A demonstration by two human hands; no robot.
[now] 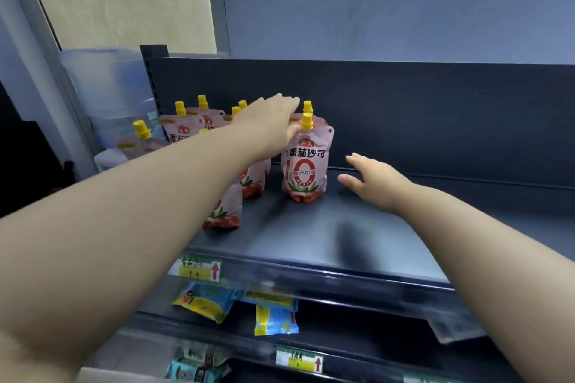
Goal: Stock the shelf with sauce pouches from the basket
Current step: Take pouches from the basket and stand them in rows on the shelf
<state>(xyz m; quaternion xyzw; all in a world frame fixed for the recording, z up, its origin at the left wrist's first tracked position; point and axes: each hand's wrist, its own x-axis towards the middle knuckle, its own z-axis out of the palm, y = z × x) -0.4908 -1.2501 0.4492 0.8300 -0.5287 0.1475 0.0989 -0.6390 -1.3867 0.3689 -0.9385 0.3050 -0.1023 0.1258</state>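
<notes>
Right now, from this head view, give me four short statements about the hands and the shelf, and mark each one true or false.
1. The right hand holds a sauce pouch. False: it is open and holds nothing, over the shelf to the right of the pouches.
2. The front sauce pouch stands upright and has a yellow cap. True.
3. The left hand hangs well away from the pouches. False: it is at the pouches' tops, thumb against the front sauce pouch.
4. The price tag on the shelf edge bears a red arrow. True.
</notes>
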